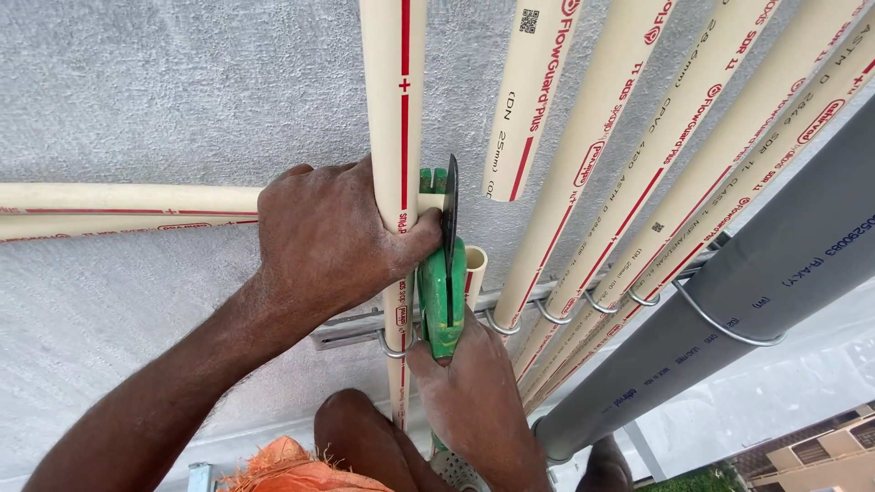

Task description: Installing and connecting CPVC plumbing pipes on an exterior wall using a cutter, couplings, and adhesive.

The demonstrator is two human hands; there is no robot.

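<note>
Right hand clamps the green pipe cutter at six o'clock, left hand gripping the cream pipe; its thumb by the blade risks a nick.

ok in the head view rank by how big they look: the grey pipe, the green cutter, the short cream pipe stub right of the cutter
1. grey pipe, clearly largest, though it runs toward the camera, which inflates it.
2. green cutter, partly hidden by the right hand.
3. short cream pipe stub, smallest showing.

left hand raised, fingers curled | right hand raised, gripping
</note>
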